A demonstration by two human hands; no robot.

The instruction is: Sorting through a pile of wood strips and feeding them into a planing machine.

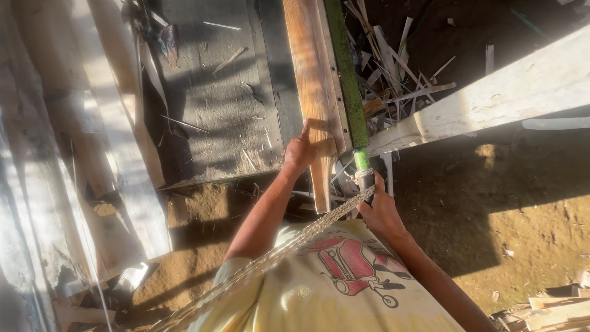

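Yellow printed shirt [332, 289] nearest the lens, crossed by a twisted cord [289, 246] running up toward the right hand. Left hand [299, 150] pressed on the reddish wooden plank [313, 92] lying over the grey bench [221, 92]; right hand [380, 209] closed around what appears to be the cord's end at the green rod [347, 74]. Advisable: plank held flat, cord kept taut, fingers clear of the plank's edge.

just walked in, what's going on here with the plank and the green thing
A person in a yellow printed shirt stands over a dark workbench. The left hand presses on a long wooden plank. The right hand grips the end of a green bar that runs along the plank's edge. A twisted rope leads from that end. Wood offcuts and sawdust lie around.
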